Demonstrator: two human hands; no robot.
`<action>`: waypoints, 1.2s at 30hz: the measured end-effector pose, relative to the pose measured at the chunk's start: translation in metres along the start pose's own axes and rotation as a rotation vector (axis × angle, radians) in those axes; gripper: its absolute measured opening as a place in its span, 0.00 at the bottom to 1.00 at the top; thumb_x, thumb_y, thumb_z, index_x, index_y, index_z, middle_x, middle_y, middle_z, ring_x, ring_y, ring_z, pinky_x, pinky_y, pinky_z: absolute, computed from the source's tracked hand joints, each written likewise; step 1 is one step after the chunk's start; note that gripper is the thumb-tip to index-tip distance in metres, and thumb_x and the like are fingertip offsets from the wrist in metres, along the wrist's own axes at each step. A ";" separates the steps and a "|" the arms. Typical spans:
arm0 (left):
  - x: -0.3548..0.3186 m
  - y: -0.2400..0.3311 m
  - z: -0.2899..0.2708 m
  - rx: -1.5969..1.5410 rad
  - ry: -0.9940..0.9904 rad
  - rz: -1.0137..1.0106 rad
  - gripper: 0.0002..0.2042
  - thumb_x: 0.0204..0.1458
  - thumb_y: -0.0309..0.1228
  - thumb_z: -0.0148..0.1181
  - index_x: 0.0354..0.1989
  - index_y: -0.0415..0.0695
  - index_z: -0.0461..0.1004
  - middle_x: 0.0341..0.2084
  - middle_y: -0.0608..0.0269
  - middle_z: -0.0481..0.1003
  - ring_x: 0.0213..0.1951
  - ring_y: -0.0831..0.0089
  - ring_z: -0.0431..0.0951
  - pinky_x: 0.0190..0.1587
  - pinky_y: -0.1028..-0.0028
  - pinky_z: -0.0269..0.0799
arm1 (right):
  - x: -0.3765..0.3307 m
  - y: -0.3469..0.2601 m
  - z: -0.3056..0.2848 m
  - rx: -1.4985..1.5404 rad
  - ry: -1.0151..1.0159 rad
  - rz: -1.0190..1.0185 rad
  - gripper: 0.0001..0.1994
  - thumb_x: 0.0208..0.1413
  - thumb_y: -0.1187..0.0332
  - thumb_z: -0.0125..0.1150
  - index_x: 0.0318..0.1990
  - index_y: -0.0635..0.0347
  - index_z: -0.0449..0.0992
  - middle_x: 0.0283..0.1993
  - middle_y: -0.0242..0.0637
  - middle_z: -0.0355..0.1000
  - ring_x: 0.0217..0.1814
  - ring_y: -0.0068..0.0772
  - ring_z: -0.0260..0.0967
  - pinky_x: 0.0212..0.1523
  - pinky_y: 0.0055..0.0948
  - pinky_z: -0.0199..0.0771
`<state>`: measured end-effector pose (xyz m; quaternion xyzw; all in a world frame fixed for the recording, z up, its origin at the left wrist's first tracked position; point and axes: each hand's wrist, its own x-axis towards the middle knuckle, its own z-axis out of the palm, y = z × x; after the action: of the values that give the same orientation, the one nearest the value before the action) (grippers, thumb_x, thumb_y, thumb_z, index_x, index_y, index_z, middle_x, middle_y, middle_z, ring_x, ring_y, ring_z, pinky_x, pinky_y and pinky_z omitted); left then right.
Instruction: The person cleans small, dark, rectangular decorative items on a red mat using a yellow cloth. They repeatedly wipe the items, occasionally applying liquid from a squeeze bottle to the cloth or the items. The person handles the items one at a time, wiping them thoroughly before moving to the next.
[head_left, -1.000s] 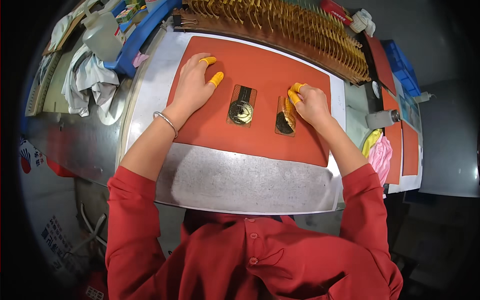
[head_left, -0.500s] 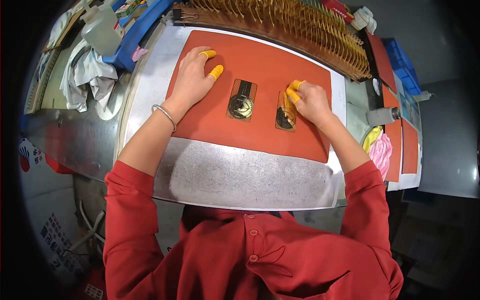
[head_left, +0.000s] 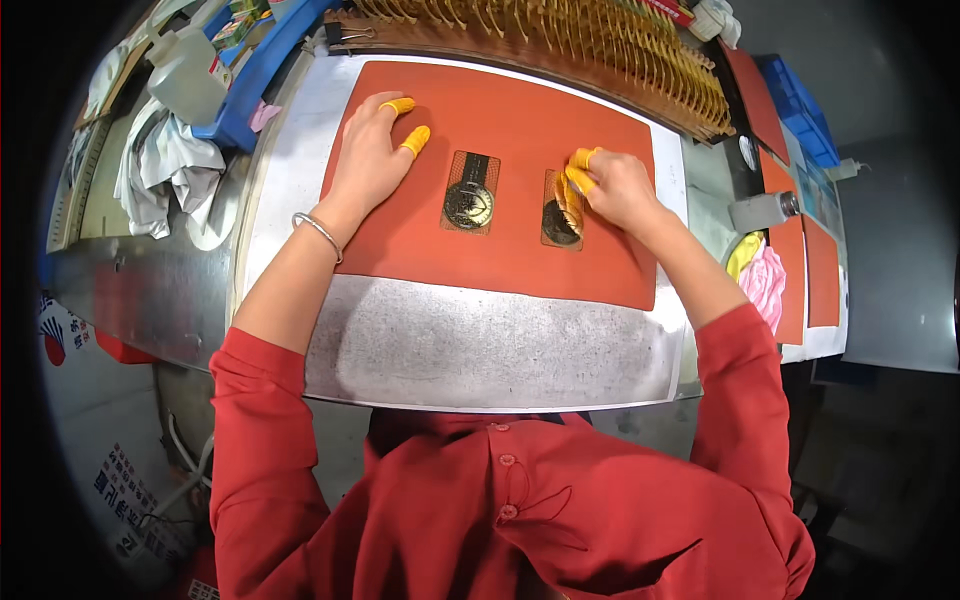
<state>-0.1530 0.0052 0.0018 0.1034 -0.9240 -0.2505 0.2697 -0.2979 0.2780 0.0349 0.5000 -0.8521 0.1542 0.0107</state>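
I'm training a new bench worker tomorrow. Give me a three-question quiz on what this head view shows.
1. True or false: the left hand rests flat on the orange mat, touching neither gold piece.
2. Which hand touches the right gold piece? A) left hand B) right hand C) neither
3. Fill in: the fingertips of both hands wear yellow ____.

Key
1. True; the left gold piece lies apart from it.
2. B
3. finger cots
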 end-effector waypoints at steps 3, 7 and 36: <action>-0.001 -0.001 0.000 -0.027 -0.011 -0.012 0.16 0.49 0.30 0.58 0.45 0.35 0.71 0.50 0.52 0.68 0.53 0.56 0.66 0.57 0.67 0.61 | -0.006 -0.008 0.005 -0.024 -0.027 -0.065 0.06 0.49 0.68 0.58 0.31 0.60 0.75 0.27 0.44 0.71 0.29 0.48 0.69 0.29 0.39 0.70; -0.002 -0.005 0.002 -0.006 0.011 0.032 0.16 0.49 0.30 0.58 0.45 0.34 0.71 0.50 0.51 0.68 0.53 0.56 0.67 0.56 0.67 0.61 | -0.020 -0.038 0.006 0.084 -0.084 -0.217 0.06 0.47 0.67 0.59 0.30 0.59 0.74 0.26 0.43 0.70 0.29 0.47 0.70 0.29 0.39 0.70; -0.006 -0.003 0.003 -0.034 0.029 0.026 0.17 0.48 0.33 0.60 0.44 0.35 0.72 0.49 0.53 0.68 0.52 0.57 0.66 0.55 0.65 0.61 | -0.042 -0.039 0.007 0.038 -0.050 -0.135 0.07 0.46 0.68 0.58 0.21 0.62 0.73 0.21 0.41 0.70 0.24 0.44 0.69 0.24 0.41 0.67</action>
<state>-0.1499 0.0053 -0.0047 0.0906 -0.9168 -0.2612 0.2882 -0.2423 0.2938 0.0308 0.5599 -0.8135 0.1567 -0.0097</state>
